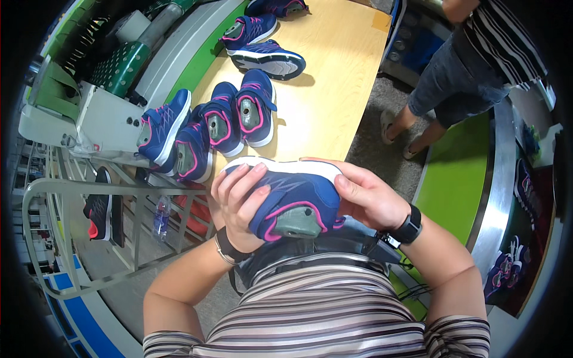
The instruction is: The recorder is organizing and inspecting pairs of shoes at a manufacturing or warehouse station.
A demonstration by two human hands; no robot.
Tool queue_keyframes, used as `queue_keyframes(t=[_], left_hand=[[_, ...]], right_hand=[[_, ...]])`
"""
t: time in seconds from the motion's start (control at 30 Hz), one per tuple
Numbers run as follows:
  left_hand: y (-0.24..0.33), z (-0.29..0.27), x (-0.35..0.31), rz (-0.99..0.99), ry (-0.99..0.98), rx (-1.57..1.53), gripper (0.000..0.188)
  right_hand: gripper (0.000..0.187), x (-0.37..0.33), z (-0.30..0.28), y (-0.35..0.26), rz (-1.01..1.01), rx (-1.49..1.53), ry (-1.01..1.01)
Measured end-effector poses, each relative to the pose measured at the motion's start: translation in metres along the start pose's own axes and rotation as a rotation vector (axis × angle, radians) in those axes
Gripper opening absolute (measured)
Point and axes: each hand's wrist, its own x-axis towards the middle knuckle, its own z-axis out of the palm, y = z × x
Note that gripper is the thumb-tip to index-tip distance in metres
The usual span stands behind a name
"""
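Observation:
A navy blue sneaker with pink collar trim and a white sole is held in front of my waist, tilted on its side. Inside its opening sits a grey-green shoe last. My left hand wraps its fingers over the upper at one end. At the other end, my right hand grips the sole edge, thumb on the side and fingers partly hidden behind. Just beyond, on the wooden table, several matching sneakers stand close together, also with lasts inside. Another sneaker lies on its side farther back.
The wooden table reaches away from me. A metal rack stands at left, with a black shoe and a bottle. A green conveyor runs at right, near another person. More sneakers lie at far right.

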Motion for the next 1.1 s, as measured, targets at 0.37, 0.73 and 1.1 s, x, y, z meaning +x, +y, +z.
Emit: queue_keyframes(t=[0.37,0.73,1.1], left_hand=[[-0.008,0.009,-0.018,0.056,-0.675,0.133,0.077],[-0.011,0.057,0.043,-0.633,-0.348,-0.057,0.029],[-0.051,0.066,0.000,-0.907,-0.109,-0.488,0.029]], right_hand=[[0.037,0.028,-0.077,0.015,-0.147,-0.932,0.042],[0.020,0.067,-0.044,0.027,-0.061,-0.982,0.326],[0.018,0.071,-0.050,0.017,-0.004,-0.739,0.271]])
